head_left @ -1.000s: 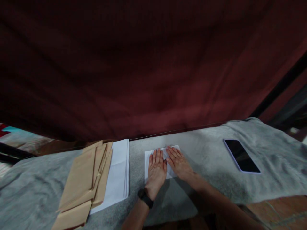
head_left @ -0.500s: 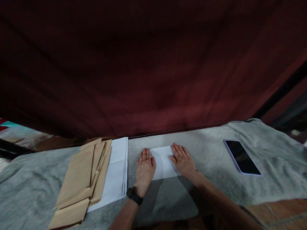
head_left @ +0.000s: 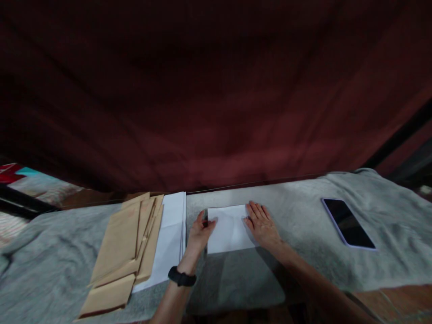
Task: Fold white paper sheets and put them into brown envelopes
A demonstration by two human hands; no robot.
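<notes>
A folded white sheet of paper [head_left: 227, 229] lies flat on the grey cloth in front of me. At its left edge, my left hand [head_left: 199, 235] is turned on its side, the thumb over the paper and the bent fingers just outside the edge. A gap shows between that thumb and the fingers. My right hand [head_left: 263, 225] rests flat on the paper's right end, fingers stretched out and thumb slightly apart. A black watch or band [head_left: 182, 276] is around my left wrist.
Brown paper envelopes [head_left: 116, 238] lie in an overlapping pile on the left, partly over a stack of white sheets [head_left: 170, 238]. A phone with a lilac case [head_left: 349, 223] lies on the right. Grey cloth [head_left: 303, 261] covers the surface; a dark red curtain [head_left: 216, 112] hangs behind.
My left hand has lifted from lying flat and turned sideways at the paper's left edge, uncovering that end. My right hand stays flat on the paper. The view has shifted slightly.
</notes>
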